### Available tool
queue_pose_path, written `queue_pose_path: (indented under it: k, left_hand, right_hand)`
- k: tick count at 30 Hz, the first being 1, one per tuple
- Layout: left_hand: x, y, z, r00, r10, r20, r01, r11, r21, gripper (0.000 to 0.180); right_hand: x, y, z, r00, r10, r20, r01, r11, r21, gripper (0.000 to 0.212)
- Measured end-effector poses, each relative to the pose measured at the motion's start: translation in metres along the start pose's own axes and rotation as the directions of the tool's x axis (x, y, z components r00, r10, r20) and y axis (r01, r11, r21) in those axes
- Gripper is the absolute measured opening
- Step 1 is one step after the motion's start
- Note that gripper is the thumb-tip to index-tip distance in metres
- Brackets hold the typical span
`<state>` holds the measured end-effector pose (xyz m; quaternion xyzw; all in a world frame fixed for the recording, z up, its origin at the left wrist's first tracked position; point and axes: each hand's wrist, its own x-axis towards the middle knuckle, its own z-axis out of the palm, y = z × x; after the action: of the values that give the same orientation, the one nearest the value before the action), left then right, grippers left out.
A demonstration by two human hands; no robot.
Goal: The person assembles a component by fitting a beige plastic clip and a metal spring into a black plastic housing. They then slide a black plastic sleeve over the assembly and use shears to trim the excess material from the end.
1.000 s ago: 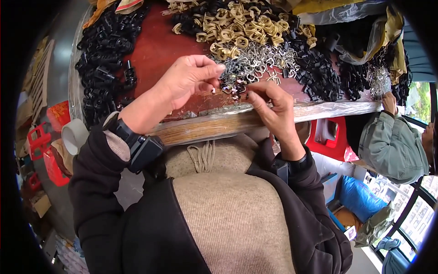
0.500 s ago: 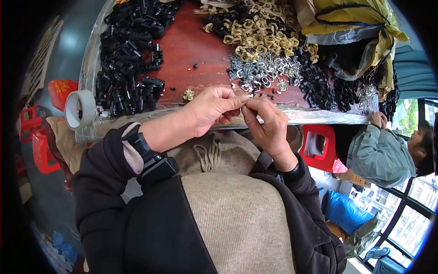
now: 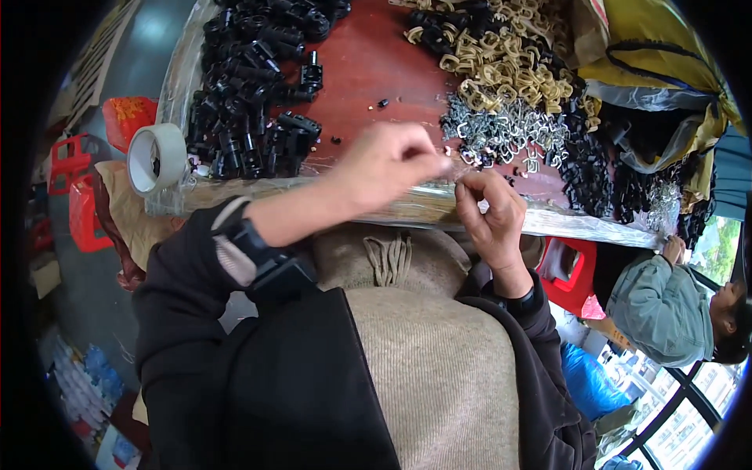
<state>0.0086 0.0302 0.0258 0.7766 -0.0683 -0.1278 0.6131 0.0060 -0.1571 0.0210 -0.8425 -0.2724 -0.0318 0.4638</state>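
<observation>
Both hands are meeting at the near edge of the red-brown table [image 3: 368, 63], beside the pile of small silver metal clips [image 3: 509, 129]. The left hand [image 3: 388, 168] and right hand [image 3: 489, 211] are each pinching their grip narrowly on something too small to tell.

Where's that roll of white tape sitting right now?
The roll of white tape sits at the table's left edge in the head view, beside the pile of black plastic parts.

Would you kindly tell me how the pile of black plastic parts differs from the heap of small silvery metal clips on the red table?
The pile of black plastic parts is dark, chunky and lies to the person's left; the heap of small silvery metal clips is bright, thin-wired and lies right, just beyond the right hand. The black pile looks larger. Both lie loose on the red table, untouched by the left hand.
</observation>
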Motion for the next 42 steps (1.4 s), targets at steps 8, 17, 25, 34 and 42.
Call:
queue_pose_path:
  k: [8,17,25,34,42]
  left_hand:
    - [-0.016,-0.006,-0.089,0.970,0.195,-0.146,-0.015,0.648,0.762,0.023]
    - [-0.022,-0.013,-0.084,0.996,0.089,-0.006,-0.030,0.401,0.916,0.028]
    - [-0.029,-0.006,-0.096,0.893,-0.162,-0.420,0.350,0.837,0.420,0.022]
    - [-0.050,-0.033,-0.104,0.887,0.048,-0.459,0.020,0.990,0.141,0.023]
    - [-0.027,-0.006,-0.061,0.944,-0.302,-0.136,0.128,0.711,-0.691,0.021]
  right_hand:
    - [-0.001,0.038,-0.009,0.995,0.097,-0.018,-0.096,0.994,0.060,0.004]
    - [0.001,0.045,-0.010,0.994,0.097,-0.041,-0.088,0.980,0.181,0.004]
    - [-0.005,0.044,-0.007,0.982,0.157,-0.106,-0.134,0.971,0.198,0.003]
    - [-0.010,0.048,0.000,0.979,0.167,-0.113,-0.147,0.976,0.163,0.002]
    - [-0.001,0.034,0.001,0.987,0.141,-0.080,-0.130,0.983,0.129,0.002]
